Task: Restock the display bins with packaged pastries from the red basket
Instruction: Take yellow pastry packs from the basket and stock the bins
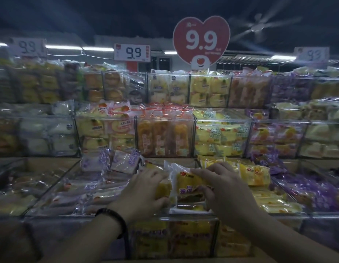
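Note:
Both my hands reach into a clear display bin (187, 217) at the front middle of the stand. My right hand (220, 185) pinches a yellow packaged pastry (185, 182) that stands upright in the bin. My left hand (144, 188) curls round another yellow pastry pack (163, 188) just left of it. A dark bracelet sits on my left wrist. More yellow packs (254, 173) lie in the bin to the right. The red basket is out of view.
Tiers of clear bins with packaged pastries rise behind, orange packs (163, 137) in the middle row. Purple packs (96, 162) fill the bin at left, others lie at the far right (307, 188). A red heart price sign (202, 39) stands on top.

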{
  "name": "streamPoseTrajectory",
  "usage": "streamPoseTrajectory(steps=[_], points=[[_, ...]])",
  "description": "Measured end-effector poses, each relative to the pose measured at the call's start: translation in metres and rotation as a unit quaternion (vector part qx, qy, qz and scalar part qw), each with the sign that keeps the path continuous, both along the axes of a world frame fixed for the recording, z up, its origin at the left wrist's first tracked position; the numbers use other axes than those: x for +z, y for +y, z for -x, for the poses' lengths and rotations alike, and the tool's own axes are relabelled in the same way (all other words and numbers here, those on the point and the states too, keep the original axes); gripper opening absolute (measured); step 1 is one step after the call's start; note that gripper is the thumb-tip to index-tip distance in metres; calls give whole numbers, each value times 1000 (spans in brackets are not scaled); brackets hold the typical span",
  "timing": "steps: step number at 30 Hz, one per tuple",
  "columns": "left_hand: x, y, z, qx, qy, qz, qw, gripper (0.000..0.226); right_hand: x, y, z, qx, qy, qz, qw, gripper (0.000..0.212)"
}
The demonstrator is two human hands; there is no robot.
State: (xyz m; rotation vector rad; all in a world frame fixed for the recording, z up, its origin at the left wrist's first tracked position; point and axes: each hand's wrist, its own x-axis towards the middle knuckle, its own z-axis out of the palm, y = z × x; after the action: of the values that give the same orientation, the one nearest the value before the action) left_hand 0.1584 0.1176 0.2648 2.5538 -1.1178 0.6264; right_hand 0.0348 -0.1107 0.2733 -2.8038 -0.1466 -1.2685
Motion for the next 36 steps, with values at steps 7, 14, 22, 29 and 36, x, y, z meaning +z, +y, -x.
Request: streamPoseTrajectory(steps=[7, 14, 22, 29, 36], points=[[7, 12, -10, 12, 41, -8, 999, 53, 2, 10, -31, 36, 37, -7, 999, 49], [0, 11, -14, -19, 64, 4, 998, 74, 10, 3, -37, -49, 145, 59, 987, 47], [0, -10, 2, -66, 91, 53, 992, 74, 17, 20, -36, -82, 207, 136, 965, 42], [1, -23, -15, -72, 149, 75, 983, 40, 25, 12, -32, -59, 201, 18, 978, 31], [-2, -30, -14, -59, 130, 108, 984, 40, 24, 16, -42, -53, 255, -13, 966, 43]])
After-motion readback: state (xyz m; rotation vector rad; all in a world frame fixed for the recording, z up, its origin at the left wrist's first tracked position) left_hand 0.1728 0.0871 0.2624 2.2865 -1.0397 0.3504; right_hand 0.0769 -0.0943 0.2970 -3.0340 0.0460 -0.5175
